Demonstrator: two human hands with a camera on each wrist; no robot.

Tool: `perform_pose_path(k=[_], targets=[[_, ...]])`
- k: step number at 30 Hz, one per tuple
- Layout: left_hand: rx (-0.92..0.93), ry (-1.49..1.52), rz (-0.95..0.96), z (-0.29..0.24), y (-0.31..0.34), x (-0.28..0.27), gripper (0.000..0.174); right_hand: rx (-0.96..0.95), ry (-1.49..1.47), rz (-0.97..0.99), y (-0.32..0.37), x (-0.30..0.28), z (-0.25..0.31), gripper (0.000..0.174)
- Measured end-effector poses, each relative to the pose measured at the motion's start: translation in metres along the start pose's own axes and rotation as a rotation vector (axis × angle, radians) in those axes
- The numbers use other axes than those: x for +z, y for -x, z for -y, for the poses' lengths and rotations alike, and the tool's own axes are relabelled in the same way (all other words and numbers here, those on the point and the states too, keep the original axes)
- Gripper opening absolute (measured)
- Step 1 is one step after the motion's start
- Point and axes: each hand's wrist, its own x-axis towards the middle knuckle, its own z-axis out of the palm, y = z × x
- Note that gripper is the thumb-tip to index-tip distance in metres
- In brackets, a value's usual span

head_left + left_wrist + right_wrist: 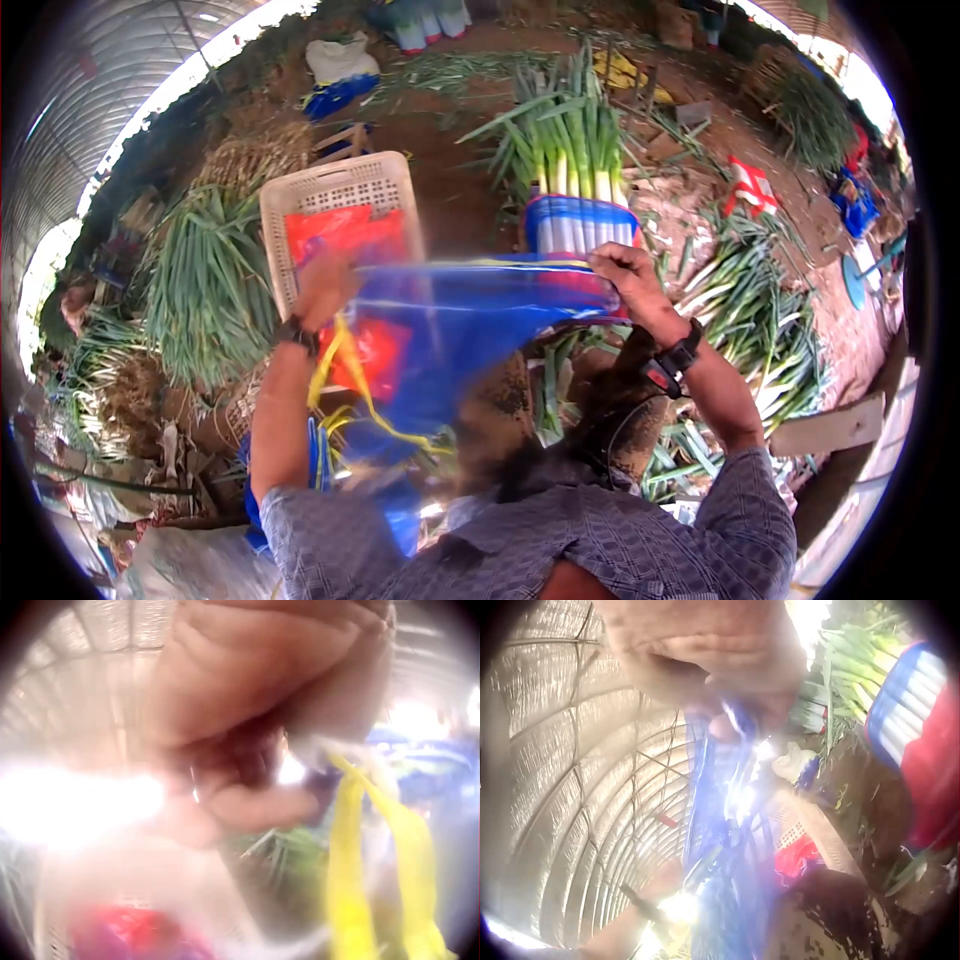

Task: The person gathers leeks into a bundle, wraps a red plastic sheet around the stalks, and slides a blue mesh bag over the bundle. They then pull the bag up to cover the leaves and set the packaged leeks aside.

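Observation:
A translucent blue plastic bag [450,310] is stretched between the two hands. The left hand [328,285], blurred, pinches its left end, and yellow ribbons [350,360] hang beneath; in the left wrist view the left hand [255,697] has curled fingers above the yellow ribbons [349,870]. The right hand [630,280] grips the bag's upper right corner; in the right wrist view the right hand [712,667] pinches the blue plastic [731,825]. Just beyond the bag, a bundle of leeks [575,150] lies with its white stalks in a blue and red wrapper [580,208].
A beige plastic crate [408,190] holding red bags stands left, beside a heap of green leeks [205,280]. More loose leeks [755,310] lie at the right, near a red and white packet [750,187]. A pale sack [340,60] is at the back.

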Motion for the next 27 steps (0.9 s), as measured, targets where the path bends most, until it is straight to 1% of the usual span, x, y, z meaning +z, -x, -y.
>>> perform_pose_path(k=[2,3,4,6,7,8,10,11,12,14,15,16,17,18,19,20,21,22,23,24,25,26,27], targets=[[0.063,0.580,0.104,-0.012,-0.017,-0.001,0.026,0.011,0.083,0.004,-0.004,-0.012,0.000,0.009],[0.024,0.732,0.133,-0.018,-0.026,-0.002,0.022,0.017,0.128,0.002,-0.006,-0.015,0.001,0.009],[0.128,0.819,0.108,-0.019,-0.033,-0.003,0.020,0.058,0.132,0.086,-0.008,-0.017,0.010,0.014],[0.113,1.060,0.129,-0.047,-0.028,-0.023,0.020,0.151,0.143,0.239,-0.003,-0.024,0.029,0.027],[0.125,1.123,0.132,-0.054,-0.033,-0.023,0.021,0.206,0.188,0.340,-0.003,-0.029,0.032,0.036],[0.141,1.184,0.135,-0.062,-0.039,-0.024,0.021,0.190,0.266,0.451,-0.006,-0.033,0.035,0.041],[0.141,1.308,0.134,-0.076,-0.050,-0.028,0.022,0.238,0.341,0.527,-0.005,-0.038,0.046,0.044],[0.131,1.371,0.129,-0.084,-0.057,-0.030,0.022,0.243,0.397,0.532,-0.013,-0.045,0.034,0.044],[0.121,1.435,0.127,-0.092,-0.064,-0.031,0.022,0.256,0.453,0.521,-0.016,-0.054,0.036,0.046],[0.141,1.524,0.069,-0.107,-0.080,-0.018,0.015,0.227,0.357,0.240,-0.020,-0.061,0.021,0.042],[0.115,1.471,0.071,-0.114,-0.087,-0.010,0.011,0.207,0.206,0.276,-0.024,-0.073,0.018,0.041],[0.088,1.416,0.078,-0.126,-0.090,-0.004,0.007,0.170,-0.034,0.209,-0.033,-0.086,-0.007,0.033],[0.034,1.360,0.133,-0.144,-0.085,-0.006,0.007,0.152,-0.155,0.128,-0.032,-0.090,-0.007,0.018],[-0.021,1.315,0.137,-0.151,-0.092,0.010,0.012,0.132,-0.274,0.047,-0.033,-0.091,-0.007,0.005],[0.067,1.222,0.158,-0.155,-0.099,0.022,0.013,0.115,-0.330,0.010,-0.033,-0.093,-0.005,0.013],[0.154,1.128,0.177,-0.162,-0.102,0.030,0.015,0.043,-0.491,-0.180,-0.034,-0.082,0.001,0.011],[0.104,1.207,0.196,-0.168,-0.101,0.039,0.018,0.091,-0.498,-0.182,-0.030,-0.092,0.000,0.011],[0.147,1.154,0.217,-0.169,-0.108,0.051,0.019,0.139,-0.505,-0.187,-0.028,-0.106,-0.004,0.011],[0.154,1.085,0.195,-0.170,-0.116,0.068,0.019,0.142,-0.514,-0.205,-0.026,-0.117,-0.015,0.013],[0.165,1.018,0.177,-0.171,-0.124,0.085,0.020,0.166,-0.487,-0.213,-0.023,-0.129,-0.025,0.018],[0.166,0.933,0.260,-0.173,-0.130,0.094,0.019,0.203,-0.459,-0.263,-0.020,-0.137,-0.037,0.022],[0.227,0.813,0.232,-0.171,-0.139,0.111,0.018,0.240,-0.431,-0.305,-0.020,-0.142,-0.050,0.026],[0.222,0.828,0.257,-0.171,-0.146,0.124,0.017,0.211,-0.250,-0.210,-0.018,-0.155,-0.072,0.032]])
